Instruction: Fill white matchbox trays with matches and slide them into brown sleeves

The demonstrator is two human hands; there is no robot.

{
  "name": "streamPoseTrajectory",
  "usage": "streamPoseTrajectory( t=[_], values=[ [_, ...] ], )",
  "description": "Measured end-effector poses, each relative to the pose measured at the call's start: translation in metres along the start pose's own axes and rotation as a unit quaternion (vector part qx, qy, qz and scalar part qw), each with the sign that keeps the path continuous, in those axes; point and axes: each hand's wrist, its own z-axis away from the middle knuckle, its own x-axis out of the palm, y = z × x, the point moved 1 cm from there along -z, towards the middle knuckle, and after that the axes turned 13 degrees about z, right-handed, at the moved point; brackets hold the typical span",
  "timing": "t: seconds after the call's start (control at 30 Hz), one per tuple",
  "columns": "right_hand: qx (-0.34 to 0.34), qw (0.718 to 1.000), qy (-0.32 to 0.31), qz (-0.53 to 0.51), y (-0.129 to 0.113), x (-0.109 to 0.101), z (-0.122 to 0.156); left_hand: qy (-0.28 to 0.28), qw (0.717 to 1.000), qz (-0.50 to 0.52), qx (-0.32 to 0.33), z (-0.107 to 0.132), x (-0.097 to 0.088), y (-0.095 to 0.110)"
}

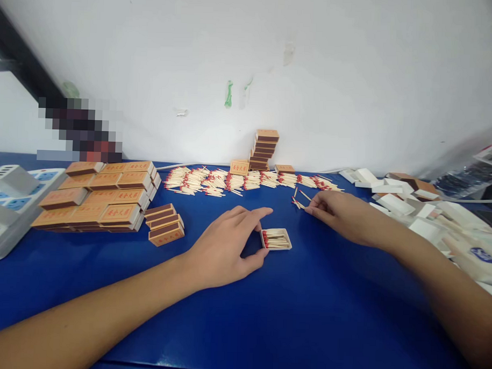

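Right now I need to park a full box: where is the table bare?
Bare: the near blue table between the forearms, and the strip between the left hand and the small matchbox pile. Crowded: the match row at the wall, matchbox stacks left, white trays right.

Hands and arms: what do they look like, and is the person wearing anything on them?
Both are bare. The left hand and right hand show no gloves or rings. The left forearm and right forearm show no sleeves, watch or markings up to the picture's edge.
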Motion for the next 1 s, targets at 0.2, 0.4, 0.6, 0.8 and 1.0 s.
streamPoseTrajectory(
  t=[0.2, 0.4, 0.6, 0.8, 1.0],
  values=[
    [-0.001, 0.999, 0.009, -0.033, 0.003, -0.008, 0.006, 0.0, 1.0, -0.002, -0.001, 0.0, 0.0, 0.001],
    [-0.091, 0.989, -0.038, -0.113, -0.014, -0.02, 0.016, 0.003, 1.0, -0.004, -0.001, 0.0, 0.0, 0.001],
    [-0.151, 0.975, -0.049, -0.154, -0.032, -0.015, 0.023, 0.0, 1.0, -0.004, -0.01, 0.0, 0.0, 0.001],
    [-0.111, 0.992, -0.007, -0.065, -0.01, -0.001, 0.009, 0.0, 1.0, -0.006, -0.007, 0.001, 0.0, 0.0],
    [-0.115, 0.991, -0.02, -0.061, -0.002, 0.004, 0.005, 0.0, 1.0, -0.008, -0.007, 0.0, 0.001, 0.0]
  ],
)
